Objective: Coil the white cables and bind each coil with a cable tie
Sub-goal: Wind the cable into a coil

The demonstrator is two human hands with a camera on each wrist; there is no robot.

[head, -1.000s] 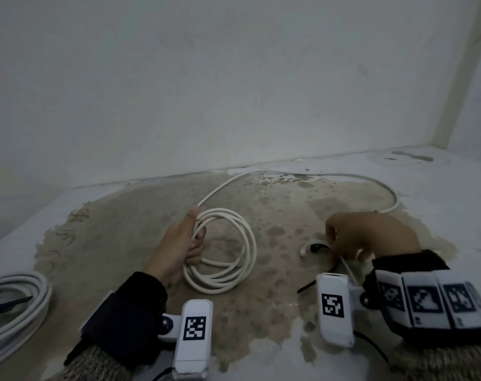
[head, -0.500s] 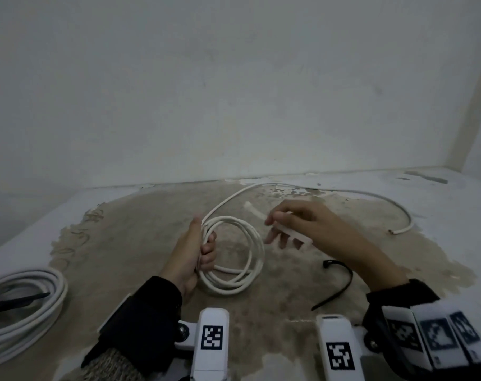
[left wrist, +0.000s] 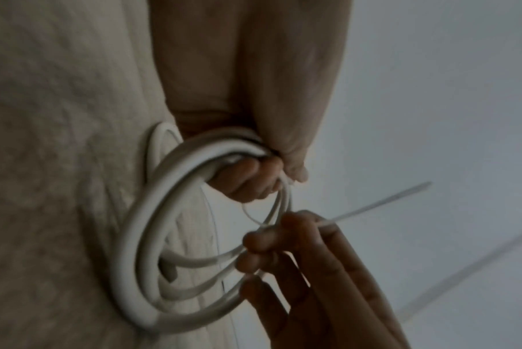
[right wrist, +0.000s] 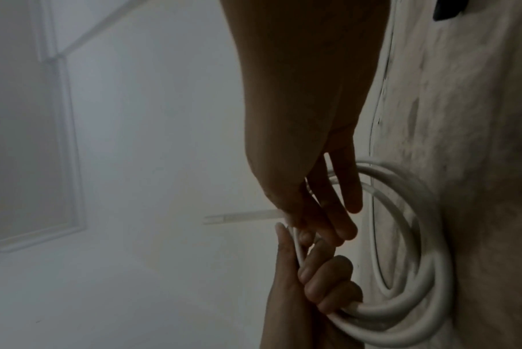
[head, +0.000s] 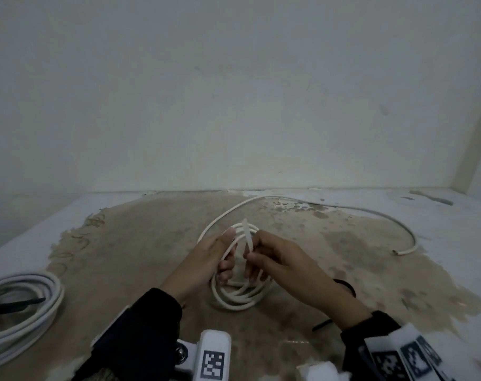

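A small coil of white cable (head: 240, 294) is held upright on the stained floor (head: 129, 243) by the left hand (head: 203, 266), fingers curled round its turns. A white cable tie (head: 247, 234) is pinched between thumb and fingertips of the right hand (head: 277, 259), just beside the coil. Binding appears to be starting; next, the tie must be threaded round the gathered turns.
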